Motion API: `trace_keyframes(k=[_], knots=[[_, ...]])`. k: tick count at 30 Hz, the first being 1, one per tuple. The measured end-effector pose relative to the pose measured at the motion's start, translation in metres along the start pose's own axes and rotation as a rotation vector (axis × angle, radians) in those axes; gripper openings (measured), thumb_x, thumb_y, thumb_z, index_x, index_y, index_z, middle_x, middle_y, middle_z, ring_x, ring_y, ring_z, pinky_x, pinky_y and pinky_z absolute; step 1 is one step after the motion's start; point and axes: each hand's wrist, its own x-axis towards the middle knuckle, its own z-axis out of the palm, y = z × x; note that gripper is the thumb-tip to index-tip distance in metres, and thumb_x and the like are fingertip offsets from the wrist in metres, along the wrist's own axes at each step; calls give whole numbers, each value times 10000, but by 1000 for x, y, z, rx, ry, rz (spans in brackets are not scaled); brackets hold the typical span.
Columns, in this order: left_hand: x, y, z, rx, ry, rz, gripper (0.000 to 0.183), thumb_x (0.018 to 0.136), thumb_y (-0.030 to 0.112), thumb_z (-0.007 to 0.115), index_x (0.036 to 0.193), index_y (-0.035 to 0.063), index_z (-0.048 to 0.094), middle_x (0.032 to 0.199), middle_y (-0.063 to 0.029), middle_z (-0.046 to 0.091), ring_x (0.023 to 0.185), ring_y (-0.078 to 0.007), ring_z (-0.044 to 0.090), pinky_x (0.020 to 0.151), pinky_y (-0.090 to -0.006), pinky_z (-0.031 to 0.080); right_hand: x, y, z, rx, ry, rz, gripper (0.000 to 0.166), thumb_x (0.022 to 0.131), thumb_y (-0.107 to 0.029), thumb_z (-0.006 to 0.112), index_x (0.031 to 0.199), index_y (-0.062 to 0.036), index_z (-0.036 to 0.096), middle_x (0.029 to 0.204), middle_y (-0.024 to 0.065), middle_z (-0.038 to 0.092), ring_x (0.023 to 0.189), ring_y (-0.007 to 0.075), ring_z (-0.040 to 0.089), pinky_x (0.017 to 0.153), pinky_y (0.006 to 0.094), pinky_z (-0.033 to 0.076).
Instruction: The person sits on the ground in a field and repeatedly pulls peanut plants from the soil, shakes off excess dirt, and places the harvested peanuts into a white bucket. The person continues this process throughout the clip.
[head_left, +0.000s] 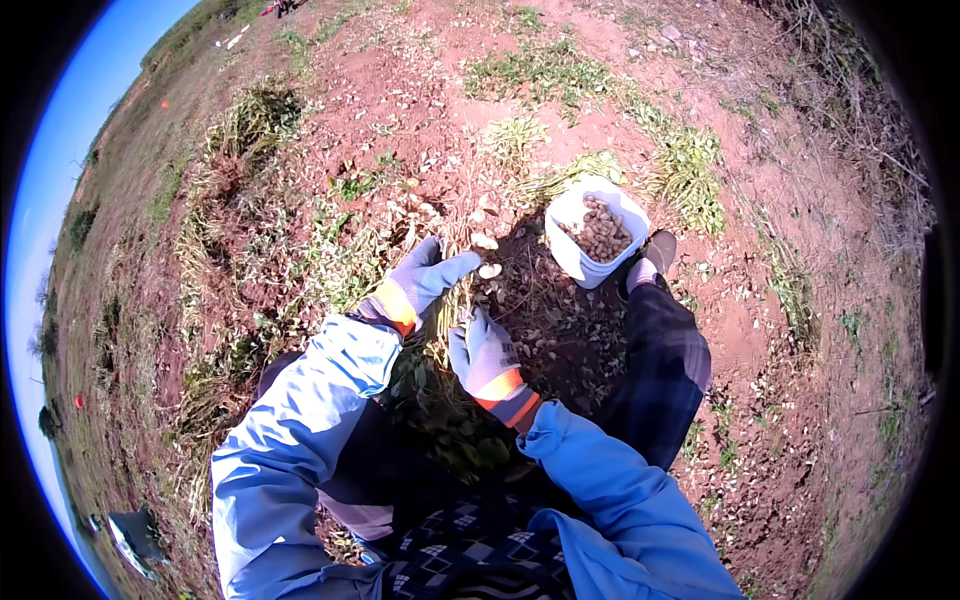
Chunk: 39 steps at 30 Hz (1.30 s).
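Observation:
Both my hands wear grey work gloves with orange cuffs. My left hand (429, 279) is at the upper part of a bunch of pulled peanut plants (450, 311), thumb and fingers bent around the stems. Just below and to the right, my right hand (486, 349) has its fingers curled at the same stems; what lies under its fingertips is hidden. Pale peanut pods (490, 271) hang by the fingertips of my left hand. Leafy ends of the plants lie in shade between my legs. A white plastic bucket (589, 274), partly filled with unshelled peanuts (600, 231), stands to the upper right.
My shod foot (660, 251) is right beside the bucket. Heaps of pulled plants (255, 120) lie along the left, and more wilted plants (690, 176) lie beyond the bucket. Dry brush (862, 97) borders the reddish soil at the upper right.

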Motion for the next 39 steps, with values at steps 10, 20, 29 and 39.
trace_keyframes(k=[10, 20, 29, 39], knots=[[-11, 11, -6, -141, 167, 30, 576, 731, 254, 699, 1114, -86, 435, 974, -69, 578, 863, -111, 539, 764, -223, 432, 12, -26, -41, 23, -103, -93, 306, 746, -280, 622, 904, -39, 519, 766, 181, 553, 698, 366, 541, 593, 430, 429], [-1, -28, -16, 347, 135, 283, 294, 802, 262, 570, 835, 12, 420, 683, -12, 395, 658, -100, 336, 538, -276, 346, 85, -13, -47, 157, 26, -231, 233, 786, -90, 593, 992, -23, 506, 881, 66, 508, 800, 152, 497, 699, 265, 408], [3, -36, -29, 472, 315, 193, 268, 761, 169, 609, 911, 25, 441, 725, -76, 494, 668, -150, 412, 575, -317, 380, 109, -46, -32, 799, -247, 428, 170, 749, 27, 485, 641, -68, 396, 590, 88, 555, 478, 110, 456, 434, 229, 318], [8, -22, -13, -136, -7, 212, 326, 891, 182, 484, 1098, -61, 415, 904, -81, 525, 787, -112, 506, 702, -209, 442, 116, 20, -31, 812, -170, 215, 27, 792, -61, 533, 788, -57, 507, 693, -43, 438, 606, 65, 406, 532, 195, 329]])
